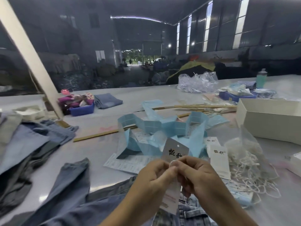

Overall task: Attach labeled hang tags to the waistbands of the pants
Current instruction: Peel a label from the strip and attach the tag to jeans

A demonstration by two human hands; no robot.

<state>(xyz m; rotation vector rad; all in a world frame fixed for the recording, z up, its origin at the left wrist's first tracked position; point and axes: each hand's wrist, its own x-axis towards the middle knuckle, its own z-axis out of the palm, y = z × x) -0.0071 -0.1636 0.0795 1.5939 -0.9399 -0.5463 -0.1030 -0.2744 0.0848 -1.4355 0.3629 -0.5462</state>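
Both my hands meet over the table's near edge and pinch one long white hang tag (175, 150) with black lettering and a punched hole at its top. My left hand (154, 175) grips the tag's left edge; my right hand (197, 174) pinches its middle, fingers curled, with something small and pale at the fingertips. The tag's lower end (171, 201) hangs below the hands. Under them lie blue denim pants (189, 212), their waistband partly hidden by my wrists. More white tags (219, 160) lie to the right, beside a tangle of white strings (249, 167) in a clear bag.
Crumpled blue label-backing strips (162, 126) and printed sticker sheets (128, 162) cover the middle of the table. Stacked pants (31, 142) lie at the left, a white box (267, 118) at the right, blue bins (82, 110) and a bottle (261, 78) farther back. A slanted white post (29, 51) rises on the left.
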